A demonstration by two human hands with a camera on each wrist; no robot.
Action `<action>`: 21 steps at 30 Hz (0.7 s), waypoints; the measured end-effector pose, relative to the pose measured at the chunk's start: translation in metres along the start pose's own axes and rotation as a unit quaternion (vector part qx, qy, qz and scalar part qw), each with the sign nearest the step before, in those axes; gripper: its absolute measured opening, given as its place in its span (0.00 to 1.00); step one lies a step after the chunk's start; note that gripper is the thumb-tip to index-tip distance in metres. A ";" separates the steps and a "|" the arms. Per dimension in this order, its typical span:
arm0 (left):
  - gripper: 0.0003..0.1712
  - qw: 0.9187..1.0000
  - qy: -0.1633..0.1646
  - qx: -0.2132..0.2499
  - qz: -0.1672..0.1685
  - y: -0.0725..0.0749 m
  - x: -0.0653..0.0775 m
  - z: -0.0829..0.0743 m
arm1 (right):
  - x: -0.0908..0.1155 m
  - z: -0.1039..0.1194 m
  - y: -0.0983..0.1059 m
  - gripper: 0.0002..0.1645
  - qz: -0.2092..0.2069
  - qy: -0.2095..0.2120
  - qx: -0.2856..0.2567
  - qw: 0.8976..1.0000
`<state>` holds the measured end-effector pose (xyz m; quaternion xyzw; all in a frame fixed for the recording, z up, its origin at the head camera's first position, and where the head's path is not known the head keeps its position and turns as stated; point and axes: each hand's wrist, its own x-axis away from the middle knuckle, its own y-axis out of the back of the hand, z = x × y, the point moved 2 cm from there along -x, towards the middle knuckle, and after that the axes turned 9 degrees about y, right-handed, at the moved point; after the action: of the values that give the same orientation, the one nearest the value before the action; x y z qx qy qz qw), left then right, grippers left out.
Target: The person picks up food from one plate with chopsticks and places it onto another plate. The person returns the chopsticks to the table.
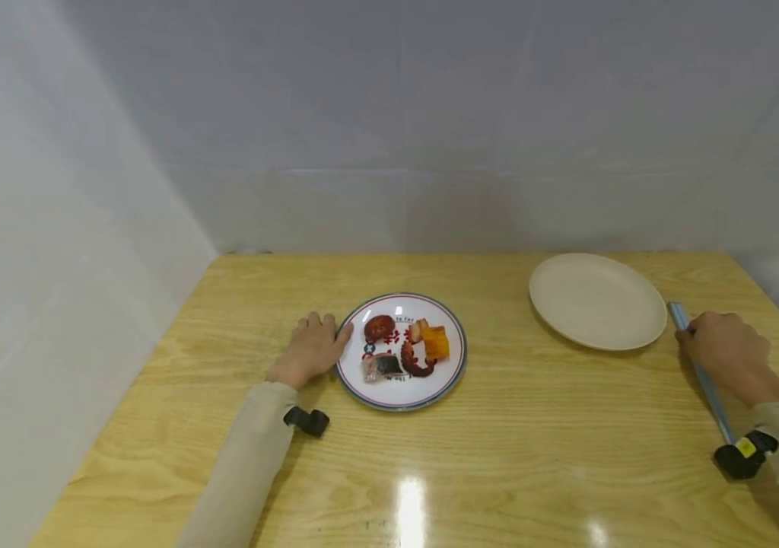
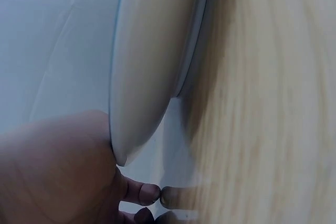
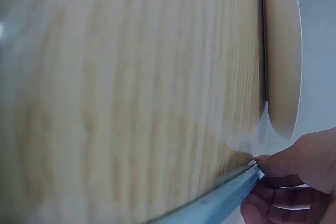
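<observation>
My left hand [image 1: 310, 350] rests at the left edge of a white plate [image 1: 362, 392] with a blue rim, its thumb against the rim. In the left wrist view its fingertips [image 2: 149, 194] reach the tabletop beside the plate. On the plate are a reddish-brown round food piece [image 1: 379, 328], a fish piece [image 1: 383, 367] with dark skin, a dark red curled tentacle [image 1: 415, 361], an orange chunk [image 1: 437, 343] and a small pale piece [image 1: 418, 329]. At the right, my right hand [image 1: 728, 354] pinches a long, narrow bluish-grey utensil [image 1: 713, 399] lying along the table; its kind cannot be told.
A plain beige plate [image 1: 595, 302] stands at the back right, just left of the utensil's far end. The wooden table [image 1: 499, 457] meets a wall of pale sheeting [image 1: 396, 205] at the back, with more sheeting at the left side.
</observation>
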<state>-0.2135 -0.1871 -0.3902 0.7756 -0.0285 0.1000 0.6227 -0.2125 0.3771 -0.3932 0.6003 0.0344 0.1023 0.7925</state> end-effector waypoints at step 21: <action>0.35 1.000 0.011 0.008 0.016 0.003 0.001 0.000 | -0.001 0.005 0.008 0.34 0.011 -0.015 0.005 1.000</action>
<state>-0.2134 -0.1877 -0.3868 0.7791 -0.0333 0.1184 0.6147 -0.2140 0.3745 -0.3849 0.6060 0.0167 0.1019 0.7888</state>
